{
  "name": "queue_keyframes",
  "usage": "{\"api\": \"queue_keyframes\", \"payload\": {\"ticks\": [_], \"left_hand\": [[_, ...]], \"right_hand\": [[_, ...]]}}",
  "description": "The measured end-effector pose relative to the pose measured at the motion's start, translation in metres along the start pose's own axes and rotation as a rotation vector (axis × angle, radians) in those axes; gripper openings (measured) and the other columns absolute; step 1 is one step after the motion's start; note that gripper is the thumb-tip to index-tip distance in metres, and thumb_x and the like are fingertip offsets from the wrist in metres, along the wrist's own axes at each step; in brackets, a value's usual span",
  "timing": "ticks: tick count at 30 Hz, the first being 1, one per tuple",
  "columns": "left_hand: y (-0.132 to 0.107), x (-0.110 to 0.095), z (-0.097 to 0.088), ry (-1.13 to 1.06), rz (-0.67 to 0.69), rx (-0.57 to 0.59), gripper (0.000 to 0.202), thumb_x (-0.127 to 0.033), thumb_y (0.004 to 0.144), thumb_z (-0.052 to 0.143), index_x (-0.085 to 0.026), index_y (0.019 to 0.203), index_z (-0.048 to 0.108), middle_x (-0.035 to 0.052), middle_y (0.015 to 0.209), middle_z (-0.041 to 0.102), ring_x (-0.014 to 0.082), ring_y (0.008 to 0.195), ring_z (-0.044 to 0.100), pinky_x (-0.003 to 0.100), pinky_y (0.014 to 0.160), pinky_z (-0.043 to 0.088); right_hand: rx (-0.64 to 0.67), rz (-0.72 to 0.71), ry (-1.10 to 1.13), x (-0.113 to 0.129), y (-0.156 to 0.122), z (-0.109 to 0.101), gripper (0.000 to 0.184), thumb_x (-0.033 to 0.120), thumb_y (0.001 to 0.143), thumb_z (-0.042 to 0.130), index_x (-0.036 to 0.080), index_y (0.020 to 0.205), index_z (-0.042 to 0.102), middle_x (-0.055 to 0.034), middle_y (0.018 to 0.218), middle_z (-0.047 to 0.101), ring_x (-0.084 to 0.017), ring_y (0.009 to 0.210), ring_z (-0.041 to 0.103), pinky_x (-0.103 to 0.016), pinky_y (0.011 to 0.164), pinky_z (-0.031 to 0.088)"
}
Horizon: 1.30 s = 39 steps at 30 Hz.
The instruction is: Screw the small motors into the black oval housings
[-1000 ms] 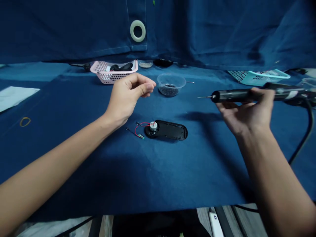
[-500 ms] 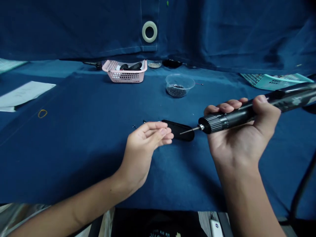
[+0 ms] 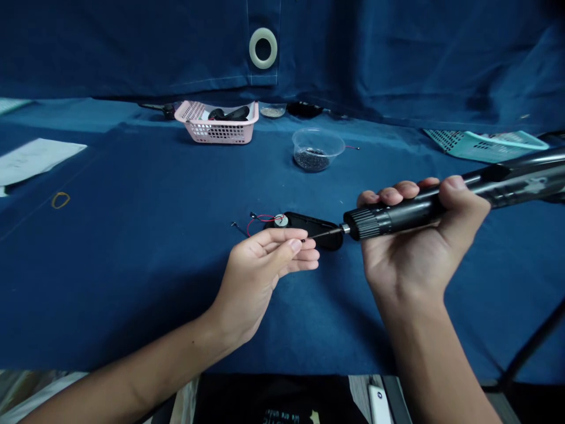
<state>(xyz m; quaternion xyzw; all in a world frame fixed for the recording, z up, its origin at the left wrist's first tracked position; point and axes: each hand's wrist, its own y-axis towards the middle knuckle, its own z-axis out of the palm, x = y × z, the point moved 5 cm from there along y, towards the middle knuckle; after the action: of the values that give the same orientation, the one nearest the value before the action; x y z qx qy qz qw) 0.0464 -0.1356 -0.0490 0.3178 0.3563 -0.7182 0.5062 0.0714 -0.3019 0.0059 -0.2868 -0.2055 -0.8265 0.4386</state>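
Black electric screwdriver [image 3: 392, 219] clenched in right hand [image 3: 410, 247] — bit tip beside black oval housing [image 3: 324, 226], mid-frame; left hand [image 3: 260, 274] just in front, fingers [image 3: 286, 247] loosely curled, empty.

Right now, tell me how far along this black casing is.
Done: a round silver component sits in the black oval casing, with red wires attached. In hand: the right hand grips an electric screwdriver, its bit beside the left hand fingertips over the casing. Left: the wires lie loose, and the clear bowl holds small dark parts.
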Motion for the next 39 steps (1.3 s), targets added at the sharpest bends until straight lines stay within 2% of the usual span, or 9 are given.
{"api": "queue_keyframes", "payload": {"ticks": [8,14,24,27,30,35,39], "left_hand": [[0.001,0.001,0.0,-0.009,-0.002,0.006,0.011,-0.021,0.085,0.071,-0.016,0.094,0.072,0.0058,0.09,0.073,0.0144,0.081,0.071,0.027,0.081,0.06],[0.001,0.001,-0.001,0.003,-0.007,-0.035,0.01,-0.02,0.085,0.07,-0.013,0.094,0.07,0.0051,0.087,0.072,0.0126,0.077,0.069,0.025,0.077,0.06],[0.002,0.0,-0.006,0.124,0.038,-0.086,0.011,-0.022,0.084,0.071,-0.013,0.092,0.069,0.0031,0.085,0.071,0.0095,0.07,0.067,0.021,0.071,0.059],[0.003,0.001,-0.008,0.159,0.052,-0.103,0.01,-0.021,0.085,0.07,-0.013,0.091,0.07,0.0026,0.082,0.071,0.0079,0.068,0.066,0.019,0.07,0.057],[0.005,0.003,-0.008,0.127,0.044,-0.086,0.011,-0.02,0.085,0.07,-0.012,0.093,0.07,0.0032,0.084,0.071,0.0077,0.069,0.066,0.02,0.071,0.057],[0.005,0.007,-0.005,-0.005,0.02,-0.047,0.012,-0.018,0.086,0.07,-0.012,0.095,0.07,0.005,0.088,0.072,0.0095,0.074,0.068,0.022,0.073,0.059],[0.004,0.008,-0.002,-0.025,0.017,-0.022,0.012,-0.018,0.087,0.07,-0.012,0.098,0.07,0.0054,0.089,0.072,0.0101,0.077,0.068,0.022,0.076,0.059]], "right_hand": [[0.0,0.015,-0.029,-0.003,-0.002,0.001,0.015,0.029,0.089,0.046,0.02,0.078,0.049,0.0045,0.069,0.046,-0.006,0.061,0.051,-0.024,0.069,0.052],[0.012,-0.007,-0.049,-0.004,-0.007,0.002,0.014,0.028,0.089,0.044,0.02,0.079,0.049,0.0045,0.069,0.046,-0.006,0.061,0.052,-0.025,0.069,0.052],[0.081,-0.132,-0.165,-0.001,-0.014,0.006,0.011,0.025,0.09,0.042,0.021,0.081,0.047,0.0041,0.067,0.049,-0.008,0.059,0.053,-0.027,0.069,0.052],[0.109,-0.213,-0.187,0.001,-0.015,0.007,0.008,0.027,0.087,0.047,0.021,0.083,0.047,0.0045,0.063,0.052,-0.01,0.056,0.053,-0.029,0.065,0.053],[0.12,-0.27,-0.181,0.002,-0.015,0.007,0.01,0.03,0.084,0.051,0.02,0.083,0.047,0.005,0.059,0.053,-0.011,0.053,0.053,-0.032,0.062,0.052],[0.066,-0.24,-0.144,0.003,-0.012,0.005,0.011,0.03,0.083,0.051,0.02,0.082,0.046,0.0043,0.06,0.052,-0.01,0.054,0.052,-0.03,0.061,0.051],[0.033,-0.242,-0.128,0.005,-0.011,0.005,0.013,0.031,0.083,0.05,0.02,0.08,0.045,0.0044,0.06,0.05,-0.009,0.053,0.051,-0.028,0.06,0.051]]}}
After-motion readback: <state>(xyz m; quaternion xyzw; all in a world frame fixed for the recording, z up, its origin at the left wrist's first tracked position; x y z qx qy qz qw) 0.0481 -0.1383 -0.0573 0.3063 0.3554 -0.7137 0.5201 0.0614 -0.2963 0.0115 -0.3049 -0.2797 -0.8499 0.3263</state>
